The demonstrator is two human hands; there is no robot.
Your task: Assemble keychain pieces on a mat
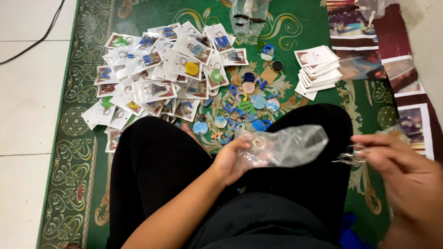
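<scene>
Green patterned carpet point(295, 27); left hand point(230, 159) pinches crinkly clear plastic bag point(288, 146), right hand point(401, 168) fingers closed on small metal rings point(349, 158); keep bag mouth steady.

Single head-worn view. Camera sits above a person seated on the floor and looks steeply down and forward over the lap. Both hands fall close under the lens, in the lower half of frame. The green patterned rug point(87, 138) runs to the top edge; white floor tiles point(27, 92) border its left edge.
</scene>
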